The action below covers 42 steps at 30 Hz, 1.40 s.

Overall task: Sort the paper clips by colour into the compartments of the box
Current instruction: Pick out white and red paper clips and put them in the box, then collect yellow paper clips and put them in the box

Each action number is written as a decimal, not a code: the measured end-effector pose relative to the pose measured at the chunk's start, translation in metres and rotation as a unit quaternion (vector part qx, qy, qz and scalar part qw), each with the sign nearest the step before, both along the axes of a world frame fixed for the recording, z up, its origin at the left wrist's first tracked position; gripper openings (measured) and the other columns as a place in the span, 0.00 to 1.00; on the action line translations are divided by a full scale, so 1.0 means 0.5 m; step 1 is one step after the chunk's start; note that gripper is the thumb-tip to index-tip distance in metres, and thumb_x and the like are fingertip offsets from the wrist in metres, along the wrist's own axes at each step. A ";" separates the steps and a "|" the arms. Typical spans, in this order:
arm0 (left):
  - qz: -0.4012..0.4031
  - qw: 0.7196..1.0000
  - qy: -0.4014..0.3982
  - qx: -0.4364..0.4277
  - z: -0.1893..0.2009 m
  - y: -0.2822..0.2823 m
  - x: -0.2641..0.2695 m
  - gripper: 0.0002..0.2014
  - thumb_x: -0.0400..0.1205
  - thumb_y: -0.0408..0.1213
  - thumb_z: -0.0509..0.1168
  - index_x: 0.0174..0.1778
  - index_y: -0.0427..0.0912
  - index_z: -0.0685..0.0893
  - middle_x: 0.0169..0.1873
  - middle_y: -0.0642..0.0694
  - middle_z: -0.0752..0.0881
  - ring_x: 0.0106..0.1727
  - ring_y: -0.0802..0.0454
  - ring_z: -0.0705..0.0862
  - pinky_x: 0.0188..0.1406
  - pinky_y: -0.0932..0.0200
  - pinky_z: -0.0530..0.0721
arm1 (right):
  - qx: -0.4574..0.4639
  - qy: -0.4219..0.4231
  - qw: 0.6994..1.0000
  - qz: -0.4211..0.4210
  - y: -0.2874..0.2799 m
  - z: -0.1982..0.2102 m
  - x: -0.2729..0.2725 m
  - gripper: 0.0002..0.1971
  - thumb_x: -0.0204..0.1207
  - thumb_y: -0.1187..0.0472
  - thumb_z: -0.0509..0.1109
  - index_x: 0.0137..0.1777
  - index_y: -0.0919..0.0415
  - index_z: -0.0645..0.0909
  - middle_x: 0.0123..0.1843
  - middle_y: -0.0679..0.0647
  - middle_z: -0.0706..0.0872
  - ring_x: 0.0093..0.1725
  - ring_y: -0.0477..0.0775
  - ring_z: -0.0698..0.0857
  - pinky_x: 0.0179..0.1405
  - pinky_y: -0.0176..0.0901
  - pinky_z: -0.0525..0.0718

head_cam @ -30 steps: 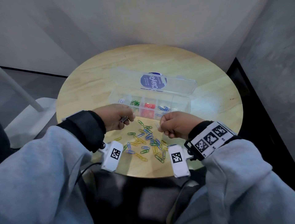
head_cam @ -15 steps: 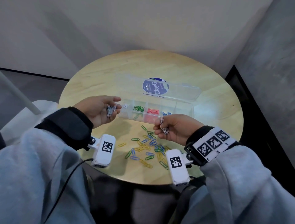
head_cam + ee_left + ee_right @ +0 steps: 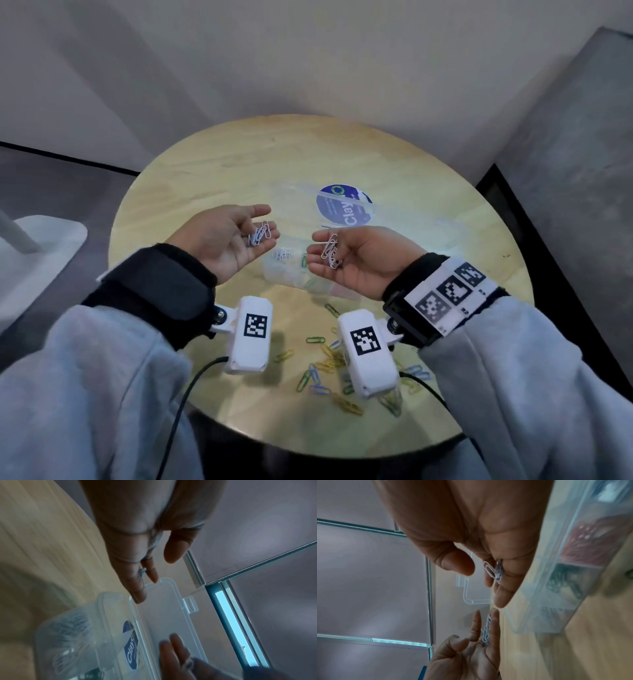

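The person holds both hands palm up above the round wooden table (image 3: pixel 212 164), a little apart from each other. The left hand (image 3: pixel 233 240) is spread, fingers nearly straight, and a small bunch of white paper clips (image 3: pixel 259 233) lies on its fingers. The right hand (image 3: pixel 359 260) is also turned up with fingers loosely extended; a second bunch of white clips (image 3: pixel 330 251) lies across its fingers — the thumb stands close beside them, not pressing.

Under the hands, about the middle of the table, is the clear plastic box (image 3: pixel 284 274), its lid (image 3: pixel 394 219) folded open toward the far edge, with a round blue label (image 3: pixel 342 205) on it. In the box's left end compartment there are white clips already (image 3: pixel 282 254); next to it some green ones (image 3: pixel 304 260) show. From the right wrist view a compartment with red clips (image 3: pixel 590 547) is seen beside the green.

Near the front edge of the table, partly behind the wrist cameras, the loose pile of clips (image 3: pixel 329 370) remains — yellow, green and blue ones, scattered.
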<state>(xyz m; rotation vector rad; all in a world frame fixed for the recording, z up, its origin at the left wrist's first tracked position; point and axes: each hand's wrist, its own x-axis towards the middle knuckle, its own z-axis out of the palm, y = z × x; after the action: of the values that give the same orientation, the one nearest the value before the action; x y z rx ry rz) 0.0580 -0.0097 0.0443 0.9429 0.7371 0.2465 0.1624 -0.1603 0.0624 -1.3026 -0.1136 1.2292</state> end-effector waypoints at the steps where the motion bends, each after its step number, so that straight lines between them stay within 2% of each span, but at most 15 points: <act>1: -0.004 1.000 0.003 0.003 -0.003 0.004 0.002 0.20 0.77 0.19 0.43 0.47 0.36 0.80 0.48 0.35 0.79 0.51 0.45 0.81 0.47 0.59 0.85 | -0.007 -0.006 1.000 0.002 0.020 0.002 0.003 0.16 0.74 0.80 0.46 0.46 0.68 0.74 0.43 0.63 0.76 0.40 0.58 0.79 0.33 0.39 0.88; 7: -0.010 0.998 0.033 0.049 -0.016 0.018 0.011 0.25 0.74 0.13 0.41 0.47 0.39 0.80 0.51 0.36 0.75 0.54 0.44 0.77 0.49 0.61 0.80 | -0.058 -0.048 0.997 -0.011 0.095 0.003 0.007 0.14 0.73 0.78 0.47 0.46 0.65 0.71 0.38 0.58 0.69 0.34 0.53 0.70 0.39 0.39 0.72; 9: -0.012 0.997 0.043 0.067 -0.023 0.018 0.014 0.28 0.74 0.12 0.42 0.52 0.40 0.80 0.51 0.37 0.76 0.54 0.46 0.78 0.51 0.62 0.81 | -0.055 -0.049 0.997 -0.006 0.100 -0.005 0.006 0.19 0.74 0.77 0.48 0.60 0.69 0.74 0.40 0.59 0.72 0.37 0.54 0.75 0.54 0.40 0.77; 10: -0.016 0.996 0.043 0.072 -0.025 0.016 0.016 0.28 0.74 0.12 0.42 0.54 0.41 0.80 0.49 0.38 0.77 0.53 0.47 0.78 0.51 0.63 0.81 | -0.055 -0.051 0.997 -0.001 0.100 -0.007 0.006 0.22 0.76 0.76 0.49 0.69 0.73 0.71 0.48 0.62 0.78 0.47 0.58 0.81 0.66 0.44 0.75; 12: -0.025 0.996 0.035 0.078 -0.029 0.008 0.023 0.27 0.76 0.12 0.44 0.57 0.41 0.79 0.44 0.40 0.77 0.50 0.49 0.78 0.50 0.64 0.81 | -0.053 -0.068 0.996 0.003 0.095 -0.003 0.001 0.22 0.78 0.76 0.50 0.72 0.73 0.68 0.73 0.68 0.72 0.74 0.62 0.74 0.75 0.49 0.69; 14: -0.027 0.995 0.031 0.088 -0.031 -0.001 0.033 0.26 0.77 0.13 0.45 0.58 0.43 0.78 0.43 0.42 0.76 0.49 0.50 0.77 0.48 0.66 0.81 | -0.049 -0.092 0.995 0.006 0.079 0.002 -0.004 0.19 0.78 0.76 0.50 0.65 0.68 0.74 0.75 0.67 0.71 0.75 0.59 0.73 0.70 0.45 0.73; 18: -0.044 0.985 0.042 0.164 -0.041 -0.014 0.057 0.24 0.78 0.15 0.48 0.49 0.49 0.80 0.37 0.45 0.73 0.46 0.48 0.71 0.47 0.60 0.76 | -0.067 -0.156 0.985 0.021 0.020 -0.001 0.004 0.16 0.78 0.77 0.53 0.50 0.63 0.81 0.54 0.58 0.82 0.53 0.51 0.82 0.48 0.36 0.79; 21: -0.081 0.964 0.066 0.245 -0.046 -0.022 0.068 0.26 0.76 0.18 0.49 0.54 0.52 0.81 0.34 0.47 0.71 0.39 0.48 0.69 0.47 0.54 0.68 | -0.088 -0.196 0.976 0.042 -0.036 -0.011 0.011 0.15 0.77 0.78 0.56 0.45 0.60 0.81 0.44 0.54 0.83 0.45 0.49 0.82 0.48 0.38 0.80; 24: -0.107 0.945 0.075 0.300 -0.040 -0.026 0.069 0.25 0.77 0.21 0.51 0.62 0.51 0.78 0.49 0.44 0.76 0.36 0.54 0.72 0.48 0.53 0.71 | -0.109 -0.237 0.961 0.087 -0.087 -0.026 0.014 0.14 0.78 0.77 0.57 0.46 0.60 0.80 0.42 0.53 0.83 0.41 0.49 0.82 0.45 0.39 0.81; 27: -0.117 0.927 0.089 0.345 -0.031 -0.024 0.058 0.22 0.77 0.24 0.54 0.52 0.56 0.80 0.62 0.43 0.75 0.47 0.58 0.79 0.53 0.53 0.77 | -0.139 -0.275 0.943 0.123 -0.124 -0.036 0.018 0.12 0.78 0.75 0.60 0.48 0.59 0.80 0.42 0.55 0.83 0.39 0.50 0.83 0.37 0.38 0.82; 29: -0.133 0.921 0.089 0.354 -0.021 -0.022 0.045 0.18 0.77 0.25 0.57 0.44 0.57 0.80 0.56 0.44 0.79 0.49 0.52 0.80 0.52 0.54 0.81 | -0.160 -0.305 0.928 0.142 -0.144 -0.044 0.022 0.11 0.78 0.73 0.61 0.47 0.58 0.80 0.39 0.52 0.83 0.36 0.49 0.82 0.32 0.36 0.80; 31: -0.175 0.910 0.097 0.362 -0.010 -0.030 0.027 0.14 0.79 0.25 0.60 0.42 0.52 0.80 0.45 0.44 0.82 0.44 0.49 0.82 0.44 0.58 0.82 | -0.186 -0.344 0.906 0.166 -0.160 -0.055 0.025 0.10 0.76 0.72 0.64 0.43 0.56 0.80 0.30 0.45 0.81 0.33 0.48 0.81 0.28 0.36 0.77; 33: -0.241 0.863 0.154 0.416 -0.006 -0.047 0.009 0.09 0.78 0.28 0.62 0.42 0.48 0.81 0.35 0.45 0.82 0.37 0.49 0.81 0.37 0.59 0.80 | -0.226 -0.391 0.866 0.213 -0.167 -0.064 0.025 0.08 0.75 0.68 0.68 0.40 0.53 0.79 0.25 0.43 0.77 0.31 0.47 0.79 0.28 0.36 0.75; 37: -0.376 0.727 0.288 0.497 -0.034 -0.097 -0.016 0.02 0.74 0.40 0.69 0.40 0.48 0.83 0.29 0.50 0.83 0.28 0.54 0.78 0.31 0.64 0.75 | -0.274 -0.485 0.772 0.305 -0.156 -0.073 0.008 0.04 0.71 0.60 0.73 0.40 0.52 0.80 0.28 0.44 0.75 0.28 0.41 0.74 0.29 0.34 0.71; 42: -0.428 0.613 0.357 0.560 -0.071 -0.136 -0.022 0.03 0.73 0.41 0.70 0.40 0.50 0.83 0.38 0.52 0.83 0.40 0.52 0.80 0.37 0.63 0.73 | -0.314 -0.525 0.699 0.370 -0.134 -0.087 -0.026 0.09 0.68 0.61 0.73 0.49 0.58 0.83 0.35 0.44 0.77 0.39 0.49 0.77 0.33 0.39 0.73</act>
<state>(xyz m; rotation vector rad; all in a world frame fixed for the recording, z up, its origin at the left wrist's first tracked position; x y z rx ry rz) 0.0472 -0.0776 0.0086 2.5972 0.7067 -0.6901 0.1495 -0.2271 0.0189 -2.6304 -1.2421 0.9914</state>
